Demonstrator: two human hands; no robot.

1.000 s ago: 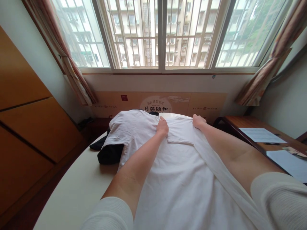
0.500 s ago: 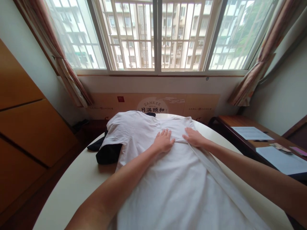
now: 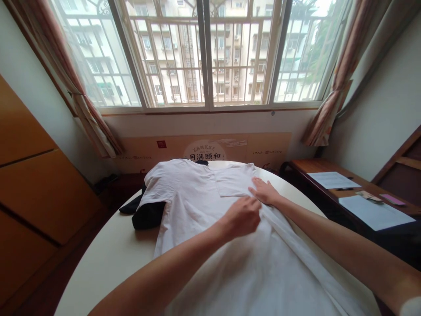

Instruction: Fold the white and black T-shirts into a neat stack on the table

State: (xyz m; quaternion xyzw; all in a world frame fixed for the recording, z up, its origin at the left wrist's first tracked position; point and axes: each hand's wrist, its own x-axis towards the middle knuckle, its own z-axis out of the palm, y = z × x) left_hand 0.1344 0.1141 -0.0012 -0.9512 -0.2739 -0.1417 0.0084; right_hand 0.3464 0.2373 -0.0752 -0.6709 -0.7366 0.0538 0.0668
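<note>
1. White T-shirt [image 3: 194, 245] lies spread across the round cream table [image 3: 105, 259], reaching its far edge.
2. Left hand [image 3: 241, 217] sits curled on the cloth; whether it pinches any, I cannot tell.
3. Right hand [image 3: 265, 192] lies flat and open, just beside the folded flap [image 3: 232, 182].
4. Black garment [image 3: 148, 215] pokes out from under the shirt, towards the table's left side.

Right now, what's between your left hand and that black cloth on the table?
The head view shows the white T-shirt lying there. The left hand touches the shirt, and the black cloth pokes out from under the shirt's edge.
</note>
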